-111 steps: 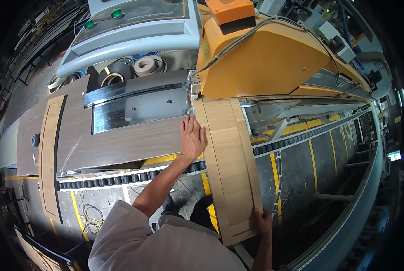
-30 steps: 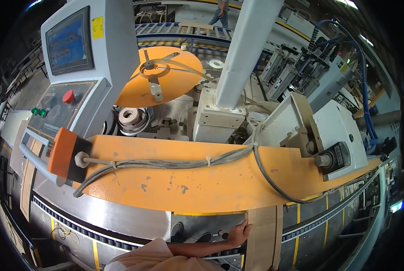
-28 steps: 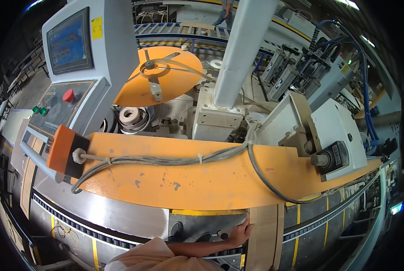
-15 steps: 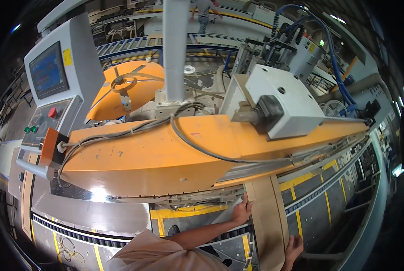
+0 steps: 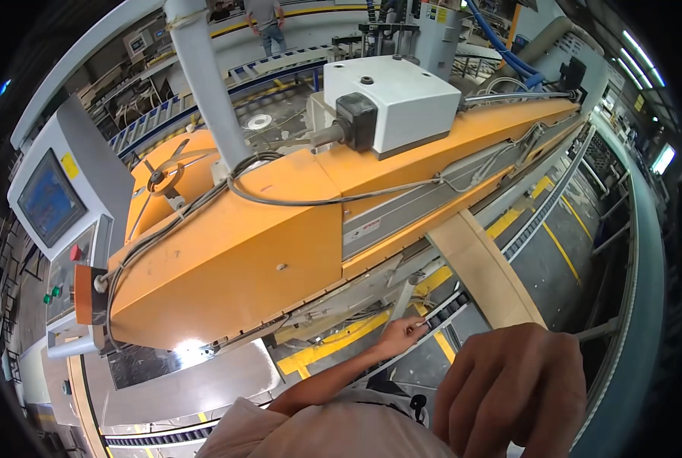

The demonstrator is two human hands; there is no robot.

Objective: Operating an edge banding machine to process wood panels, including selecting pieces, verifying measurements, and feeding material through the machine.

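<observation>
A long brown board [image 5: 487, 267] lies across the roller rails, its far end by the orange machine beam [image 5: 241, 252]. My left hand [image 5: 402, 337] is beside the black roller rail [image 5: 449, 309], left of the board and apart from it. Its fingers are curled in, and nothing shows between them. Large in the foreground, my right hand [image 5: 512, 385] is raised in front of the board's near end, back of the hand upward. Its fingers bend down and closed; the fingertips are hidden, so anything inside them cannot be seen.
A control panel [image 5: 51, 200] with a screen and buttons stands at the left. The orange beam carries a white motor housing [image 5: 402, 103] and loose cables. A metal table plate [image 5: 196, 385] lies below it. Far back, a person [image 5: 266, 24] stands by a roller conveyor [image 5: 154, 114].
My left hand has let go of the board's edge. My right hand has left the board's right side and risen close to the camera. The view has turned and shifted.
</observation>
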